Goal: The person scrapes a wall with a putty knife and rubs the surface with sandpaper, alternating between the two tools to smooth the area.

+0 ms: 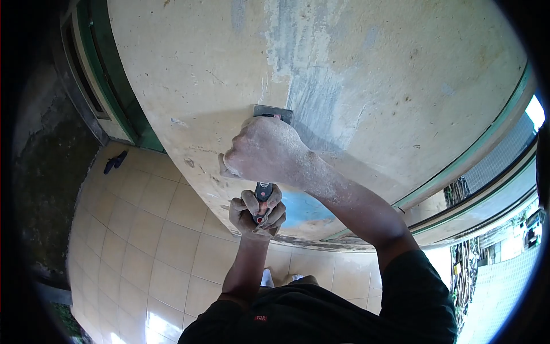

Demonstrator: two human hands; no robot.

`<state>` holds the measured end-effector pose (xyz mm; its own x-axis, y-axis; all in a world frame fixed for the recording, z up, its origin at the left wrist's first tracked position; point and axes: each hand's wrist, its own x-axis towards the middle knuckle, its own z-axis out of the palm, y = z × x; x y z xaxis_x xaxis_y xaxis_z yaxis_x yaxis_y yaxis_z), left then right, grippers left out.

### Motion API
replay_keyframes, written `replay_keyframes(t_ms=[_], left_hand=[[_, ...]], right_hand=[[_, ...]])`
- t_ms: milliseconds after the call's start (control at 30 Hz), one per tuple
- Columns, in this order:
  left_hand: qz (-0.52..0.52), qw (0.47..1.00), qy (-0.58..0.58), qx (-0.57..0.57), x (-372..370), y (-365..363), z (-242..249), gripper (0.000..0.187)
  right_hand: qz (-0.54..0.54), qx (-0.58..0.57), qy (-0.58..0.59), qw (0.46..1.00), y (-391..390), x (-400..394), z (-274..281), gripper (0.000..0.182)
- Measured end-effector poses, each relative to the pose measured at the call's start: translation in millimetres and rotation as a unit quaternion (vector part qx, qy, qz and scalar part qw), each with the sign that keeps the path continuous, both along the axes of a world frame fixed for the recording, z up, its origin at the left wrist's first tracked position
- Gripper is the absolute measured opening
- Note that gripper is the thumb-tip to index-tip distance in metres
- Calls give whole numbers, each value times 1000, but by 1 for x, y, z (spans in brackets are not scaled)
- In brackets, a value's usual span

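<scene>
A long-handled scraper has its wide metal blade at the wall, on the left edge of a pale, scraped streak. My right hand, dusted with white powder, is closed in a fist around the upper handle just below the blade and hides that part. Lower down, my left hand wraps its fingers round the black and red handle end. The wall is cream, with grey-white patches and small pits. A blue patch shows low on it, partly behind my right forearm.
Beige floor tiles spread below and left. Dark footwear lies near a green door frame at the left. On the right, a green-trimmed window frame edges the wall.
</scene>
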<state>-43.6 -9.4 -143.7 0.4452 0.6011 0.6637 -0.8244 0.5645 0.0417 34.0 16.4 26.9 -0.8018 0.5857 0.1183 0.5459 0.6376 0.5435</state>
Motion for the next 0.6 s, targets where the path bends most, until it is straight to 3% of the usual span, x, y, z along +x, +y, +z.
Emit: replay_keyframes(t_ms=[200,267,400,467,600], left_hand=[[-9,999,42,-25,-18,-14,0,31],[-3,998,58,-27,-21,-5,-1,32],[-32,997,19,-61,-25,-14,1,32],[-20,998,17,-61,-26,-17,0,32],[-24,999,14,-18,-21,5,3,33]], right_hand=[[-2,49,22,999,0,0,-17,18],[-31,-42,56,997,2,-5,-9,18],[-24,-24,91,995,-1,-3,-19,18],[10,21,60,998,1,-3,-23,15],[-23,5,10,1000,3,-6,-7,13]])
